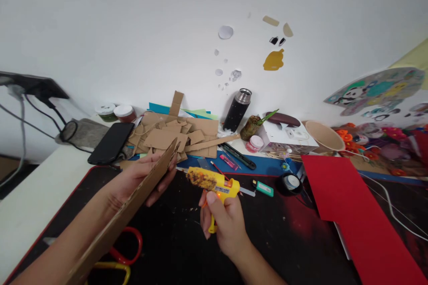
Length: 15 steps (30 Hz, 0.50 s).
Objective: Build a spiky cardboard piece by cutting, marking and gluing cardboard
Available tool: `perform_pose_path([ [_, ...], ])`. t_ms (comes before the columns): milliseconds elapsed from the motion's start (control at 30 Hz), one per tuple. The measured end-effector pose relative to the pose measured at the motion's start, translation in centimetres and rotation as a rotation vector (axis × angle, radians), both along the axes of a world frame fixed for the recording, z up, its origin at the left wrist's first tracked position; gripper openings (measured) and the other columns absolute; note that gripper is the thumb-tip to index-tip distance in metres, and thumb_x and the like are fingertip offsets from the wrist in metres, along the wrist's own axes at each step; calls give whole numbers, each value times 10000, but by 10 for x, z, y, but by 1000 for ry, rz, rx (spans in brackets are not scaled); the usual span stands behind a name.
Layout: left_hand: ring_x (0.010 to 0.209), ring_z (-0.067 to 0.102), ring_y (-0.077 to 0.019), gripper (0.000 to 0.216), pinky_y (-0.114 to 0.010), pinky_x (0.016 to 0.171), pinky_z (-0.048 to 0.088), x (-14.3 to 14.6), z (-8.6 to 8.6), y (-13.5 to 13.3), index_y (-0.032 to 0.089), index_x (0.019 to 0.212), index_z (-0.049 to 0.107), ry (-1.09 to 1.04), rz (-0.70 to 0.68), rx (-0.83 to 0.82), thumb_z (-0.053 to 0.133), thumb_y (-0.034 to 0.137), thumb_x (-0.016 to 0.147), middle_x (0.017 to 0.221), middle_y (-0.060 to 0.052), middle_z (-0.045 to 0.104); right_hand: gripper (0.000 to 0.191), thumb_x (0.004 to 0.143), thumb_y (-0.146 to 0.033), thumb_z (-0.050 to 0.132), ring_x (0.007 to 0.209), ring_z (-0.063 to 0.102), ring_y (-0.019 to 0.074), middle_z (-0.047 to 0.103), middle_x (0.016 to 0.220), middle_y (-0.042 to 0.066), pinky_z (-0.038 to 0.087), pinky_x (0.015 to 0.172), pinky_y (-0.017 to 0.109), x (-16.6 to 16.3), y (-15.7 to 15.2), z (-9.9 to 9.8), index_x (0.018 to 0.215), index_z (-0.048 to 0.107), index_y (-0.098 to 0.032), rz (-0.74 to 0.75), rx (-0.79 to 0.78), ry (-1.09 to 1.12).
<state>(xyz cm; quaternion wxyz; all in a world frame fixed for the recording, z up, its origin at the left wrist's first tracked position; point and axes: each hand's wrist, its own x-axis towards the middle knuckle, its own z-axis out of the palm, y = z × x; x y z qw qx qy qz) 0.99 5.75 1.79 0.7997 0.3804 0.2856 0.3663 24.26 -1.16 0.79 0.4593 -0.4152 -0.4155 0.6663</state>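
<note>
My left hand grips a long strip of brown cardboard, held edge-on and slanting from the lower left up toward the middle. My right hand is closed round the handle of a yellow glue gun, with a finger at the orange trigger. The gun's stained nozzle points left, and its tip is close to the upper end of the cardboard strip, above the black desk mat.
A heap of cardboard pieces lies behind, beside a black phone, two small jars and a black flask. A red sheet covers the right. Red and yellow scissor handles lie under my left forearm. Lighter and tape roll are mid-desk.
</note>
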Motion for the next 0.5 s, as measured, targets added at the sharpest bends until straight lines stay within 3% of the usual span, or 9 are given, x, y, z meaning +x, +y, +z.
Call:
perform_pose_path([
  [367, 356, 509, -113, 285, -172, 312, 414, 4, 7, -4, 234, 904, 650, 91, 47, -70, 824, 456, 864, 577, 42, 638, 705, 826, -899, 653, 321, 406, 87, 489, 396, -59, 319, 374, 203, 0, -3, 1, 759, 606, -198, 28, -22, -91],
  [500, 346, 498, -107, 288, -167, 305, 412, 7, 17, -6, 224, 886, 676, 98, 39, -67, 864, 435, 831, 568, 37, 648, 714, 814, -915, 643, 327, 407, 87, 486, 402, -58, 317, 369, 204, -1, -4, 1, 740, 597, -206, 26, -20, -129],
])
